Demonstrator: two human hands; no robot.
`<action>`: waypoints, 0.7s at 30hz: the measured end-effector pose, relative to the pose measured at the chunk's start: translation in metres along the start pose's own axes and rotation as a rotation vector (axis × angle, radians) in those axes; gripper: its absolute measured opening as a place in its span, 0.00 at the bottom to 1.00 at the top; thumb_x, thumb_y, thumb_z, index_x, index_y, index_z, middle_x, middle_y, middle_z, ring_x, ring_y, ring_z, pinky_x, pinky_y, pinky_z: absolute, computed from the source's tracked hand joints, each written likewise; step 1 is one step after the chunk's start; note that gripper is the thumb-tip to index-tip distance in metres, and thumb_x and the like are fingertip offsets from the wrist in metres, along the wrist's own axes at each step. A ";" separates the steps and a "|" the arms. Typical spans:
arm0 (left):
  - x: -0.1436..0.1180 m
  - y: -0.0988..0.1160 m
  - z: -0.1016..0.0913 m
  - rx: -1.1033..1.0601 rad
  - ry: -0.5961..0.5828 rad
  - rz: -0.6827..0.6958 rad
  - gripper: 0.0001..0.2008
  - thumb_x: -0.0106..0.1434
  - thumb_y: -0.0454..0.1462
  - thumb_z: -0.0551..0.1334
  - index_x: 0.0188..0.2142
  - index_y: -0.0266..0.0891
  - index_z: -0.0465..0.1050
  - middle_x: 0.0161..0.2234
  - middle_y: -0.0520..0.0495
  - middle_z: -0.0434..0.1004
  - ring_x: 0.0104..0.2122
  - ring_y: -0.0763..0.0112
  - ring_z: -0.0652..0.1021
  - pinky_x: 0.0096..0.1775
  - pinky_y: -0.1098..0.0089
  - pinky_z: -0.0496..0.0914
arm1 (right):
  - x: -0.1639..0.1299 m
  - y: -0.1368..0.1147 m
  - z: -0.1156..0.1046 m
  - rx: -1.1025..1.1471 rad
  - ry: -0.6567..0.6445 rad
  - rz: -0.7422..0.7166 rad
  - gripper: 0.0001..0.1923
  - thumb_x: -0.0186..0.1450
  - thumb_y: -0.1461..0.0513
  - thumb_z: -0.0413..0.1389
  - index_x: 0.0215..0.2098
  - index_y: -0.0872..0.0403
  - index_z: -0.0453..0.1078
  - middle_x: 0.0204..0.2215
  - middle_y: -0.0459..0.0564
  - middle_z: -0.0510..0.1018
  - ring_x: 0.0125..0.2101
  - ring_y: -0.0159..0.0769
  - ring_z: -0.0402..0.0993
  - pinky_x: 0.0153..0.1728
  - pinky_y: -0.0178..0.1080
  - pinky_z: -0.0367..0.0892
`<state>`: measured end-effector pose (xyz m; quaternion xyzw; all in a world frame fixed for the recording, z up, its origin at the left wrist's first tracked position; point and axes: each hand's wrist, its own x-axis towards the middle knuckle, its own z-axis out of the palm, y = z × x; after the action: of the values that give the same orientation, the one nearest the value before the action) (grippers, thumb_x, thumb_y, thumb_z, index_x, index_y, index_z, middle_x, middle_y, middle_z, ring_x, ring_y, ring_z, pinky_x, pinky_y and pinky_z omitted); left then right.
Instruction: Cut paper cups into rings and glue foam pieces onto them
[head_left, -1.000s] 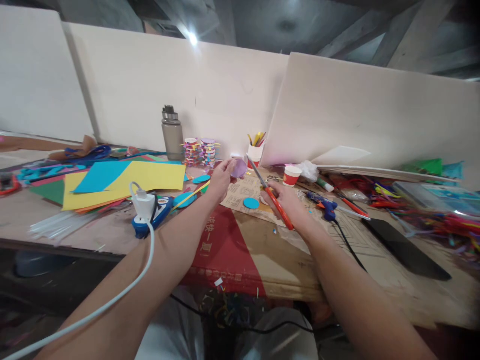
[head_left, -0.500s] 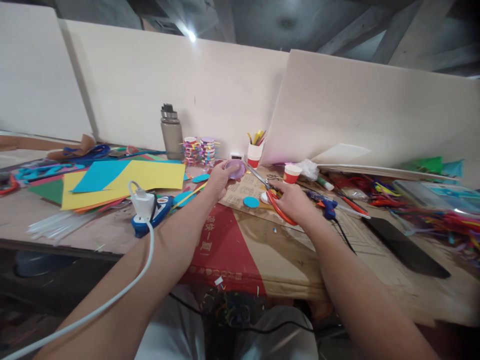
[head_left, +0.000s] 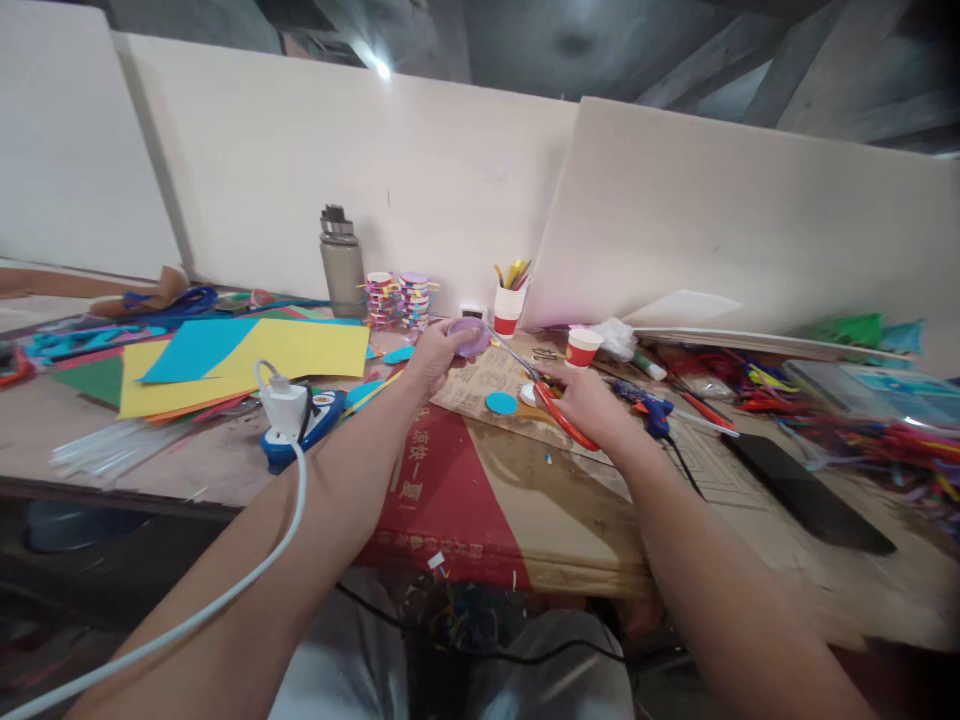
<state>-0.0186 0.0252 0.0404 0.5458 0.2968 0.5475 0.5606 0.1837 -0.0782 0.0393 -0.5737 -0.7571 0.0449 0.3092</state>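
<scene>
Pinched in my left hand [head_left: 435, 358] is a round purple piece [head_left: 469, 337], held up over the middle of the table; whether it is flat paper or a cup end I cannot tell. My right hand [head_left: 586, 402] grips scissors [head_left: 553, 408] with orange-red handles, and their metal blades point up and left to the edge of the purple piece. Below the blades, a blue paper disc [head_left: 502, 403] and a white disc [head_left: 529, 395] lie on the brown cardboard [head_left: 480, 385]. A red and white paper cup [head_left: 582, 347] stands just behind my right hand.
Left are coloured paper sheets [head_left: 315, 350] and a blue power strip [head_left: 322, 415], whose white cable [head_left: 247, 580] crosses over my left forearm. A bottle [head_left: 343, 270] and strip-wrapped cups [head_left: 413, 302] stand behind. On the right lie a blue glue gun [head_left: 657, 413] and a black phone-like slab [head_left: 806, 490].
The scissor handles look slightly closer together at the edge of the purple piece. Both hands keep nearly the same place, and the view has shifted a little.
</scene>
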 end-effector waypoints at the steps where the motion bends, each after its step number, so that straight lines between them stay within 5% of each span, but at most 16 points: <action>1: 0.000 0.001 0.000 0.016 -0.005 -0.001 0.18 0.43 0.42 0.72 0.32 0.36 0.75 0.25 0.49 0.77 0.20 0.78 0.70 0.19 0.78 0.60 | 0.000 0.000 0.001 0.009 0.005 -0.006 0.17 0.63 0.61 0.56 0.49 0.54 0.77 0.48 0.54 0.81 0.47 0.44 0.77 0.51 0.42 0.68; 13: 0.001 0.004 -0.002 0.105 -0.021 0.031 0.20 0.42 0.41 0.71 0.35 0.34 0.77 0.27 0.48 0.76 0.23 0.77 0.71 0.20 0.79 0.57 | 0.001 0.004 0.002 0.089 -0.031 -0.005 0.15 0.64 0.60 0.55 0.45 0.54 0.78 0.43 0.50 0.83 0.42 0.40 0.79 0.45 0.39 0.70; 21: -0.002 0.005 0.001 0.008 -0.091 0.014 0.19 0.43 0.42 0.71 0.32 0.33 0.74 0.25 0.48 0.76 0.22 0.74 0.75 0.18 0.77 0.60 | 0.002 0.007 0.005 -0.112 0.008 -0.005 0.17 0.64 0.60 0.55 0.50 0.53 0.76 0.46 0.53 0.82 0.44 0.42 0.78 0.46 0.39 0.69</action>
<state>-0.0191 0.0221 0.0448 0.5743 0.2694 0.5247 0.5677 0.1867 -0.0723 0.0328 -0.5884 -0.7587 -0.0003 0.2797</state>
